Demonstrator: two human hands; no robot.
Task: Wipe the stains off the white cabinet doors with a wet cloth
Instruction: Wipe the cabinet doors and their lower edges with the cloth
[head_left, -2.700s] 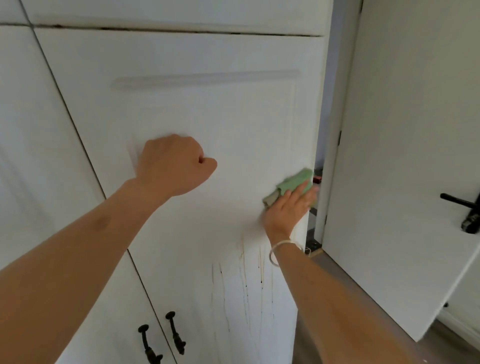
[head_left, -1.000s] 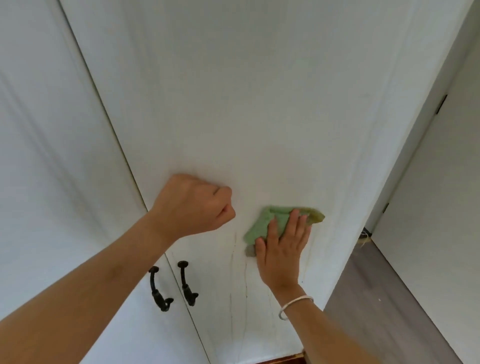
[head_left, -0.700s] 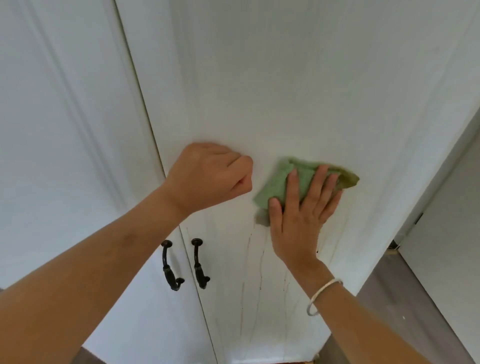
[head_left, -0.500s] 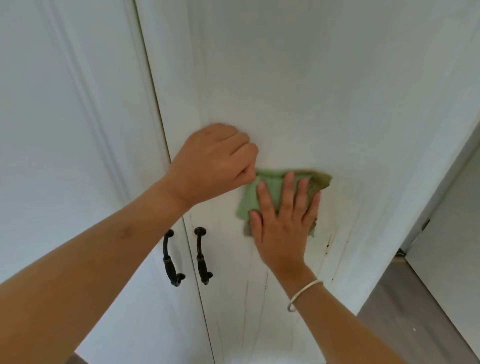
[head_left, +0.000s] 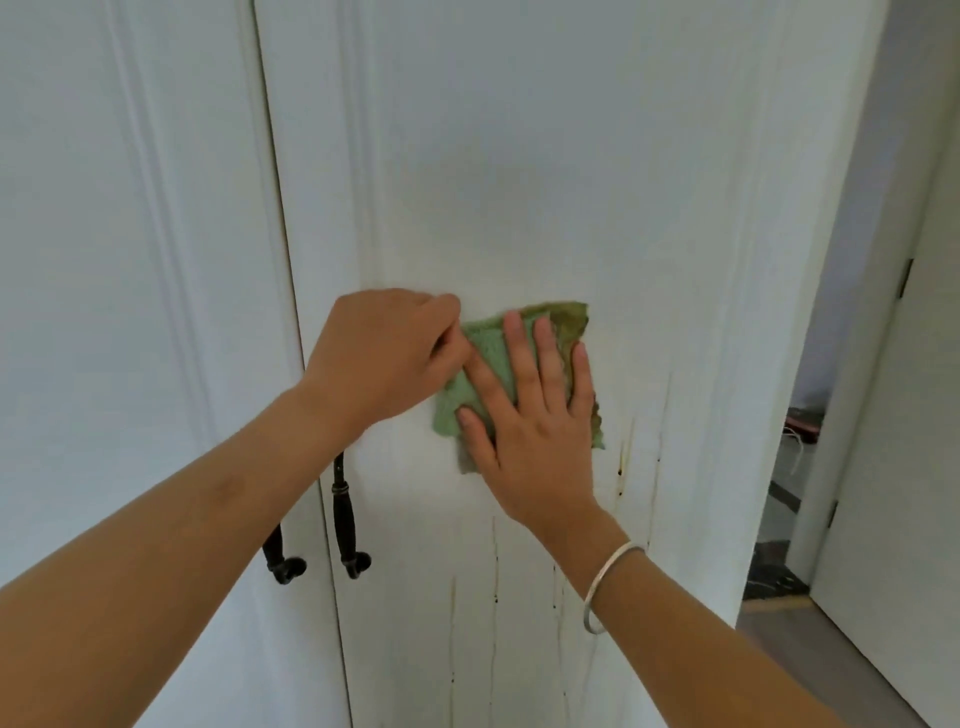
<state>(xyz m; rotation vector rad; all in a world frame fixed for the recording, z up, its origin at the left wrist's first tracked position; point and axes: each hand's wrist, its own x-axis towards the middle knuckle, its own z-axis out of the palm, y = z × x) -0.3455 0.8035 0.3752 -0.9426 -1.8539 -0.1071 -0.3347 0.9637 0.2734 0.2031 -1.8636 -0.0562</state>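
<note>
Nearest you, a pale bracelet (head_left: 608, 582) sits on your right wrist. Your right hand (head_left: 530, 415) lies flat, fingers straight and spread, and presses the green cloth (head_left: 485, 343) against the right cabinet door (head_left: 519, 156). Your left hand (head_left: 384, 353) is curled, its knuckles at the cloth's upper left edge and touching your right hand's index finger; I cannot tell whether it pinches that edge or merely rests beside it. The cloth is thin, limp and wet, judged light, likely to bunch or slide under an uneven palm. Its upper right corner, beyond your right fingertips, is browned with dirt. Hold it under the whole palm, and consider refolding to a clean green face before the next pass. Brown drip stains (head_left: 623, 457) run down the door just right of your right hand, and further streaks (head_left: 493, 571) run below your right wrist; the task is judged part done. Two dark handles (head_left: 343, 519) hang below your left hand at the seam with the left cabinet door (head_left: 130, 260). Well right of your right hand stands a white room door (head_left: 909, 415).
</note>
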